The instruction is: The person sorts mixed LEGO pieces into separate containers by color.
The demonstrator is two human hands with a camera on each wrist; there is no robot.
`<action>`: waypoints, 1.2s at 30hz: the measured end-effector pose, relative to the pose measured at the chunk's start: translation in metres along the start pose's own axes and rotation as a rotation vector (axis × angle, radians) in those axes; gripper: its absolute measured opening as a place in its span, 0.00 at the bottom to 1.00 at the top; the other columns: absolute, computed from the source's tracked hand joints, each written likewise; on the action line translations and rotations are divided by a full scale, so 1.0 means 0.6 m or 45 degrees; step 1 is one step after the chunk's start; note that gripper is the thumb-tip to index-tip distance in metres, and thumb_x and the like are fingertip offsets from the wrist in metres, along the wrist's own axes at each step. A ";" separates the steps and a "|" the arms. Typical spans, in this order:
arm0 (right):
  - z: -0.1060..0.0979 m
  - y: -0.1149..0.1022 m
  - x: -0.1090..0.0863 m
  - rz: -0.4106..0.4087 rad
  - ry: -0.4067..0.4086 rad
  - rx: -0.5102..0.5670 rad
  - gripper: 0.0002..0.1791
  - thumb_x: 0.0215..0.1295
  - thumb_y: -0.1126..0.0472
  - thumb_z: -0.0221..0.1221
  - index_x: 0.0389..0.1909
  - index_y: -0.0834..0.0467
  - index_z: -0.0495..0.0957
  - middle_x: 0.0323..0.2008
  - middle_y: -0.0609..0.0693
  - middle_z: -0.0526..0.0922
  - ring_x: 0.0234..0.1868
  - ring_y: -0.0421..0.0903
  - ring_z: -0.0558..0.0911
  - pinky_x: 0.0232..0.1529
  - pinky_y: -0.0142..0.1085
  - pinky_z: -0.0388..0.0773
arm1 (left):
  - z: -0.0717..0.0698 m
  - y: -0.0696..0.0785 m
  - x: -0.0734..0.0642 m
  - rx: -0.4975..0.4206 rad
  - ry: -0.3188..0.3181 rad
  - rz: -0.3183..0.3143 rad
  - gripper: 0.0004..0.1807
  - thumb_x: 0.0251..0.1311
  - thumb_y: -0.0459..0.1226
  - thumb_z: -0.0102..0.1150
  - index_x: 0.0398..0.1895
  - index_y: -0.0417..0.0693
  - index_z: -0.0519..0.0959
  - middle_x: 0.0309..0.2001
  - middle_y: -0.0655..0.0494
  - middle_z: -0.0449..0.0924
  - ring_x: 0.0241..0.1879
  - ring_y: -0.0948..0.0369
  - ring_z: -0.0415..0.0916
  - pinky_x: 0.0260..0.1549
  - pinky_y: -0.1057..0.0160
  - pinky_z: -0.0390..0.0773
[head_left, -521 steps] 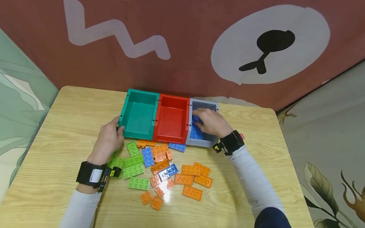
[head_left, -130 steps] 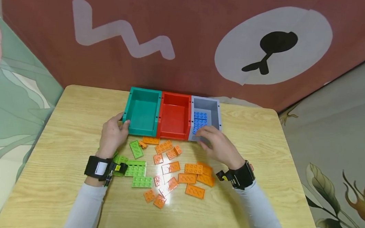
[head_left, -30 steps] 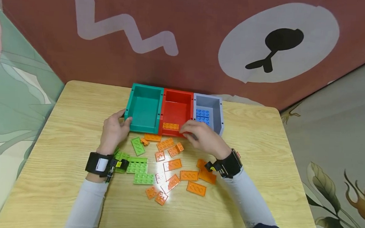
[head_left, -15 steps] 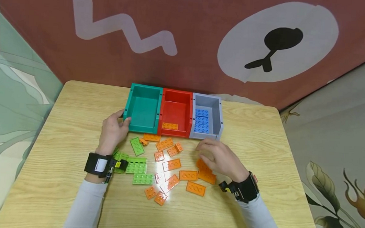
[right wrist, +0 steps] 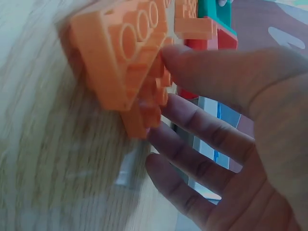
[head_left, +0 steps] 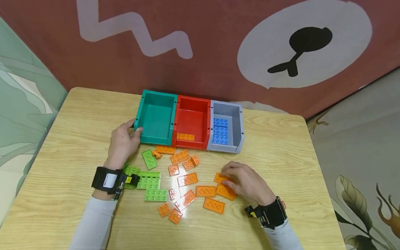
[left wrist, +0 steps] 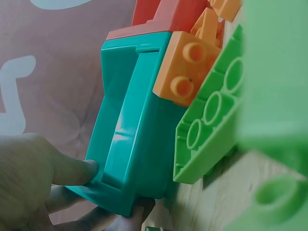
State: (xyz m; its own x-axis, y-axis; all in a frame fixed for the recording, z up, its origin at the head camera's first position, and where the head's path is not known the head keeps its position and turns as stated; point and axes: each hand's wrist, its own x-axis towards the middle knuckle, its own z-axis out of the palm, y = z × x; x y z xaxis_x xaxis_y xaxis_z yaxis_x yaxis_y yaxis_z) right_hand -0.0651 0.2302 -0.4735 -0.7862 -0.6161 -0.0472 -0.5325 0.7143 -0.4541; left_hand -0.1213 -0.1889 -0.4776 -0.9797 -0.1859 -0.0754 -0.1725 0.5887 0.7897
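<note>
My left hand [head_left: 122, 143] grips the near left corner of the green bin [head_left: 139, 116], its thumb [left wrist: 77, 168] over the rim and its fingers beneath. At the right of the loose pile, my right hand [head_left: 248, 182] pinches an orange toy brick [head_left: 220, 177] between thumb and fingers. That brick touches another orange brick [head_left: 226, 192], which lies stud-side down in the right wrist view. The red bin [head_left: 209, 121] joins the green one and holds one orange brick [head_left: 185, 137]. Several blue bricks [head_left: 220, 131] lie stacked in rows inside the grey bin [head_left: 242, 133].
Several orange bricks [head_left: 214, 205] are scattered across the wooden table [head_left: 140, 231] in front of the bins. Green bricks [head_left: 156, 195] lie near my left wrist, some partly hidden by it. A printed cloth [head_left: 209, 72] hangs behind the table's far edge.
Blue bricks from the table now lie in the grey bin, and an orange one lies in the red bin. My right hand has come from the red bin to the orange bricks.
</note>
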 end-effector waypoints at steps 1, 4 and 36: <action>0.001 0.001 0.000 0.007 0.001 -0.002 0.10 0.66 0.55 0.69 0.45 0.51 0.89 0.47 0.42 0.86 0.50 0.40 0.83 0.56 0.40 0.82 | 0.000 0.001 0.000 0.001 0.003 -0.001 0.31 0.77 0.45 0.51 0.77 0.40 0.68 0.70 0.34 0.72 0.56 0.42 0.82 0.53 0.42 0.82; 0.002 0.003 -0.002 0.033 0.007 -0.012 0.10 0.66 0.55 0.69 0.46 0.52 0.89 0.48 0.42 0.86 0.51 0.40 0.83 0.56 0.41 0.82 | 0.000 0.000 -0.001 0.004 0.008 0.000 0.31 0.76 0.45 0.51 0.77 0.40 0.68 0.70 0.34 0.73 0.55 0.42 0.83 0.52 0.42 0.82; -0.103 -0.098 0.164 -0.383 0.063 -0.243 0.09 0.64 0.57 0.70 0.43 0.55 0.90 0.49 0.49 0.85 0.47 0.45 0.82 0.47 0.34 0.85 | -0.004 -0.006 0.002 -0.016 -0.025 0.006 0.31 0.76 0.44 0.53 0.77 0.38 0.67 0.72 0.33 0.69 0.58 0.42 0.81 0.53 0.44 0.82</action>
State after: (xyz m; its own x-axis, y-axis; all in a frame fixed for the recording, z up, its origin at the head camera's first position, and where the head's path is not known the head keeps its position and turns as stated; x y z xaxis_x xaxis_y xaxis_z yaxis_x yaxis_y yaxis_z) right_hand -0.1305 0.1484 -0.3963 -0.5973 -0.7947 0.1084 -0.7876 0.5555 -0.2668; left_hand -0.1213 -0.1930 -0.4794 -0.9823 -0.1678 -0.0831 -0.1664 0.5797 0.7977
